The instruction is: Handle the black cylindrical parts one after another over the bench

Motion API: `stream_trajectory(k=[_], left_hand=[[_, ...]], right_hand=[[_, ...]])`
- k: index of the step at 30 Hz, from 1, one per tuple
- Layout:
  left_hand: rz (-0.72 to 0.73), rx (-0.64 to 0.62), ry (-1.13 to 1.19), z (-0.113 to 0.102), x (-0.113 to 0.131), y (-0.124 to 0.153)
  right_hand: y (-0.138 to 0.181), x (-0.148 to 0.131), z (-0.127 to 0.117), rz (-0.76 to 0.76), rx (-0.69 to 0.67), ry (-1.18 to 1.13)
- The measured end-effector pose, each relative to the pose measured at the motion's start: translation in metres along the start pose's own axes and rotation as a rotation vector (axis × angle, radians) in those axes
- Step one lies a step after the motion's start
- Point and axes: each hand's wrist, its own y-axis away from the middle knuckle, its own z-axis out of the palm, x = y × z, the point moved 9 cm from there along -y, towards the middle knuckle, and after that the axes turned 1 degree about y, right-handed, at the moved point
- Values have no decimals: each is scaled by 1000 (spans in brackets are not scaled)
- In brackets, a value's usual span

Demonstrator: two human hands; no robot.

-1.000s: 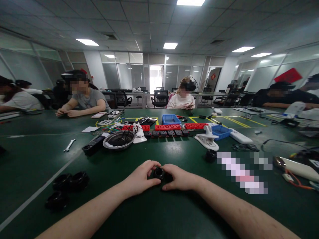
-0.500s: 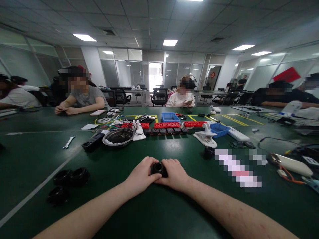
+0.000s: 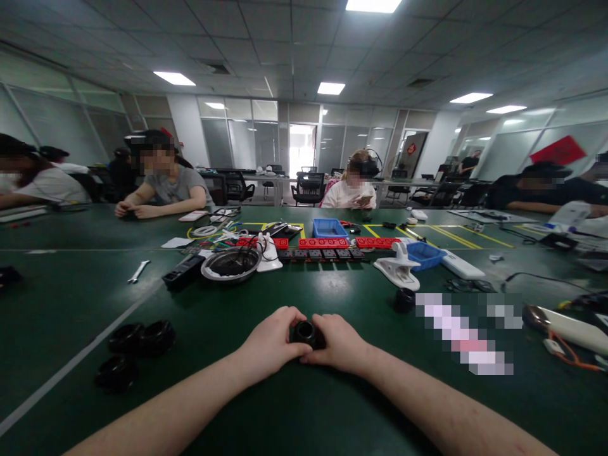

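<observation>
A small black round part (image 3: 304, 330) with a hollow centre sits on the green table (image 3: 304, 405) between my two hands. My left hand (image 3: 270, 342) curls round its left side, fingers closed on it. My right hand (image 3: 339, 342) grips its right side the same way. Both forearms rest on the table in front of me. Three similar black round parts (image 3: 137, 345) lie to my left. Another black part (image 3: 405, 299) stands to the right, beyond my hands.
Across the middle lie red and black power strips (image 3: 327, 248), a metal bowl with cables (image 3: 229, 263), blue bins (image 3: 329, 227), a white clamp (image 3: 399, 266) and a wrench (image 3: 137, 271). Several people sit along the far and side edges. A white device (image 3: 570, 323) lies at the right.
My hands keep hold of the black part and have shifted only slightly on it. The view has wobbled a little; nothing else on the table moved.
</observation>
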Motion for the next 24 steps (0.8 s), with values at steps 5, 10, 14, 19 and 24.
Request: stream_trajectory(k=[5, 10, 14, 19, 24], left_hand=[[7, 78, -87, -7, 8, 5], [74, -132, 86, -4, 6, 3], [73, -192, 154, 0, 4, 3], [-44, 70, -38, -4, -2, 3], [-17, 132, -114, -6, 1, 4]], right_hand=[[3, -8, -3, -5, 60, 41], [3, -12, -4, -127, -79, -56], [2, -10, -1, -128, -151, -87], [-1, -6, -4, 35, 7, 63], [0, -10, -11, 48, 92, 151]])
